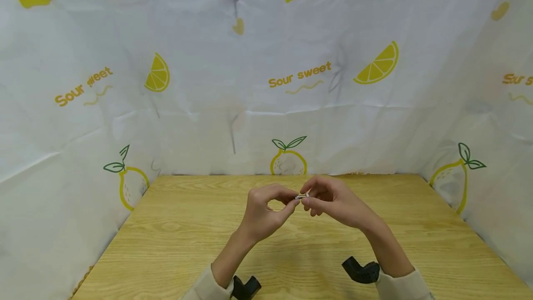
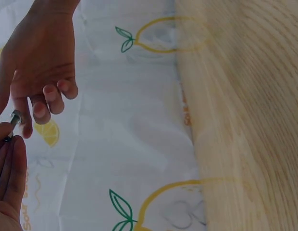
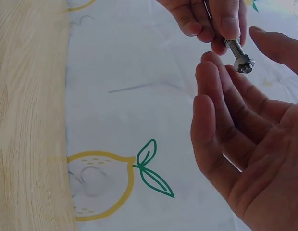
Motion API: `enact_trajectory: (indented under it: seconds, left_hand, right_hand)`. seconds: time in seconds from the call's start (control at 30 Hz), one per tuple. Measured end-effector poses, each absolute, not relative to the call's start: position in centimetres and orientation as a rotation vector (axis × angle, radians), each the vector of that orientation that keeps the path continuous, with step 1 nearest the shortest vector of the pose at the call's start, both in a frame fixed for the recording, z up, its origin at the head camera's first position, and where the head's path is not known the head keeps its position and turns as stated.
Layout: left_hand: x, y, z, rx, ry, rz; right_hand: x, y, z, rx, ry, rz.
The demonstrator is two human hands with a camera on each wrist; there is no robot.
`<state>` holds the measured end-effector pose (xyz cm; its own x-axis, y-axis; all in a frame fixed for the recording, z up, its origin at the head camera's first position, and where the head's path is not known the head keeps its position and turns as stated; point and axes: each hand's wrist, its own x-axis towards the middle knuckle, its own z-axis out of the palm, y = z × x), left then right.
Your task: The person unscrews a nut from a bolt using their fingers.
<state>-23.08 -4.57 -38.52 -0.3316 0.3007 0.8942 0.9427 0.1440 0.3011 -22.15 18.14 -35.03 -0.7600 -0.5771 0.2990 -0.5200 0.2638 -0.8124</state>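
Observation:
Thumb and fingertips of my left hand pinch one end of a small metal bolt, hiding that end. A hex nut sits on the bolt's other end, with bare thread showing between it and the left fingertips. My right hand is around the nut end, its thumb and index finger spread apart on either side in the right wrist view. The index fingertip lies right by the nut, while the other right fingers are loosely bent. Both hands are above the wooden table.
A white cloth printed with lemons and lettering stands behind the table and along both sides. Black wrist mounts are on both forearms, by the light sleeves.

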Motion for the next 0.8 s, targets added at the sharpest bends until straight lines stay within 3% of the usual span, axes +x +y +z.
enact_trajectory:
  seconds: [0.8]
  left_hand:
    - [-23.14, -4.57, -38.56, -1.199, -1.733, -1.221]
  right_hand:
    - [-22.23, 17.89, -35.25, -1.055, 2.446, -1.586]
